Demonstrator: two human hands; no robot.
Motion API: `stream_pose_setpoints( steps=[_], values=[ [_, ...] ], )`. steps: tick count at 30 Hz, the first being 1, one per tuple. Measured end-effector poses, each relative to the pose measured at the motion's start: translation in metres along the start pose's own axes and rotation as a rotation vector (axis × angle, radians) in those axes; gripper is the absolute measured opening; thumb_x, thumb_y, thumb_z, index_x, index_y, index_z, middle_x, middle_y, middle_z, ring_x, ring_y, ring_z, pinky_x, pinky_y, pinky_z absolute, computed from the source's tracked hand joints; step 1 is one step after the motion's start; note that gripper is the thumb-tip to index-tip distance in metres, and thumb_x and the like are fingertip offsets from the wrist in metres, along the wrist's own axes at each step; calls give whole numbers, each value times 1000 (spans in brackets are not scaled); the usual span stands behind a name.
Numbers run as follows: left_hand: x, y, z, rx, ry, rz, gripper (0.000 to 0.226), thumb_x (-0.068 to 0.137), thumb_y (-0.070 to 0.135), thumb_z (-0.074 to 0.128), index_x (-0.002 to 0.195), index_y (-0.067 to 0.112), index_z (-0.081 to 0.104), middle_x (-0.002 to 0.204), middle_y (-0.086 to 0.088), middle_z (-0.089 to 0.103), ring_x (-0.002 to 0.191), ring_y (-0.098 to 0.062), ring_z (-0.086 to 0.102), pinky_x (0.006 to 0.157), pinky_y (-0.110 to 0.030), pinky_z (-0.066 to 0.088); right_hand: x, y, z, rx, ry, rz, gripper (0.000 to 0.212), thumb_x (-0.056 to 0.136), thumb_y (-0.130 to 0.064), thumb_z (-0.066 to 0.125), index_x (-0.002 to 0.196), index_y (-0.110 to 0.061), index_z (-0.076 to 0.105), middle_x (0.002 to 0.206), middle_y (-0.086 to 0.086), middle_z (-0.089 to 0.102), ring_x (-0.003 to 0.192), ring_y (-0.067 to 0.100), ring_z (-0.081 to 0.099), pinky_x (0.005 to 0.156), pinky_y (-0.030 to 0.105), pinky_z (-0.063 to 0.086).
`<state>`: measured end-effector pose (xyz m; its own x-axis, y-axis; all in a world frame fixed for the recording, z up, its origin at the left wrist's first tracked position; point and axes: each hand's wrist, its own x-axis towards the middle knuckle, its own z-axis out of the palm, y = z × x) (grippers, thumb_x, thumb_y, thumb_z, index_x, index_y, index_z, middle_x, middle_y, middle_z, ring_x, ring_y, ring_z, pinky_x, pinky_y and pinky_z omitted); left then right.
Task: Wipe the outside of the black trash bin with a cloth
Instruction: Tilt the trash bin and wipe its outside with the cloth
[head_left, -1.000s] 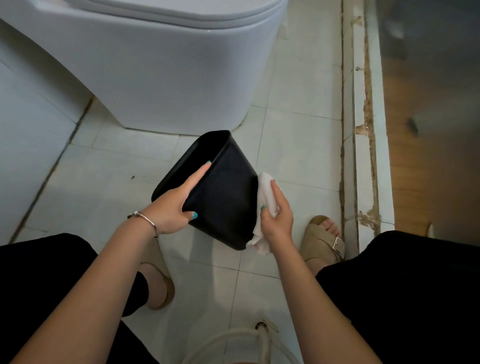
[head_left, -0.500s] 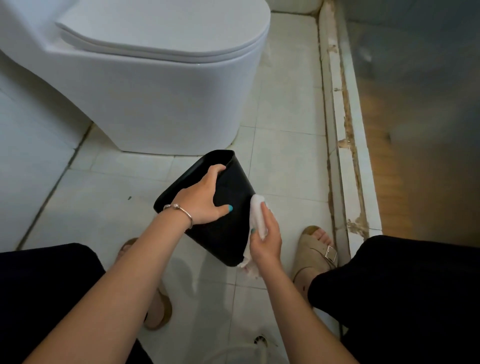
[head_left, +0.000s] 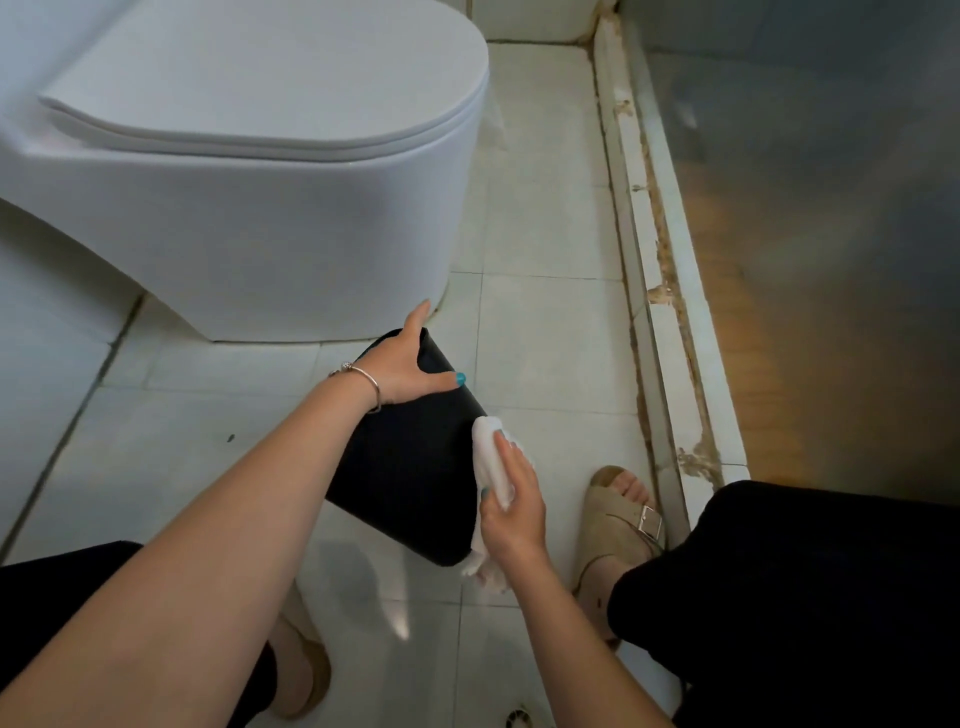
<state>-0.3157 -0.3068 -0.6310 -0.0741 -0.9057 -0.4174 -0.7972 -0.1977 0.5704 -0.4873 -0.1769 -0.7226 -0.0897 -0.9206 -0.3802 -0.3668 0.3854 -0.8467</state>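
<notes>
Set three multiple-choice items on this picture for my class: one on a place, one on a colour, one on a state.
1. Where is the cloth?
A. on the toilet lid
B. against the bin's right side
C. on the floor

2. What colour is the bin?
A. black
B. white
C. green

3. How is the bin held?
A. upright on the floor
B. upside down
C. tilted, off the floor

Answers:
1 B, the right hand presses it there.
2 A, it is dark against the pale tiles.
3 C, the left hand grips its rim and it leans.
</notes>
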Motion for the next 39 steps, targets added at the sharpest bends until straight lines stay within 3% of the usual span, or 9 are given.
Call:
stream_pose_setpoints(
  steps=[4,10,15,21,26,39],
  values=[
    [16,5,-4,76,-2,-46,97,82,52,66,151,12,10,147,-13,39,130,-28,41,102,-33,36,2,0,-1,-5,-11,1,68,92,3,50,145,-39,36,155,-10,27,144,10,24,103,9,18],
    [24,-1,3,-10,91,-63,89,82,49,67,150,10,24,154,-7,30,140,-24,30,111,-34,27,8,-1,1,5,-20,-23,68,91,3,51,144,-37,39,155,-9,29,144,10,24,103,4,17],
    [26,-7,9,-27,86,-71,95,76,47,73,150,15,22,152,-6,32,139,-25,32,112,-35,29,8,-7,2,62,6,-39,70,90,5,51,142,-41,39,154,-10,30,144,9,24,110,13,21],
    [24,2,17,-19,82,-38,96,78,33,75,151,14,15,153,-8,31,138,-25,33,110,-33,30,15,-19,-1,93,33,-125,71,87,6,49,140,-39,42,153,-10,34,143,5,24,100,-3,15],
    [20,4,19,10,39,-16,100,77,32,76,152,14,13,154,-6,28,141,-22,29,114,-31,27,16,-23,0,132,36,-149,72,85,9,49,140,-36,44,152,-9,36,141,4,26,95,-6,18],
    [-23,-12,10,-16,152,-67,101,78,26,74,153,15,8,147,-8,39,133,-26,40,105,-29,34,6,-32,6,113,-18,-278,69,86,7,50,140,-36,44,152,-8,36,137,-2,25,106,3,18]
  ],
)
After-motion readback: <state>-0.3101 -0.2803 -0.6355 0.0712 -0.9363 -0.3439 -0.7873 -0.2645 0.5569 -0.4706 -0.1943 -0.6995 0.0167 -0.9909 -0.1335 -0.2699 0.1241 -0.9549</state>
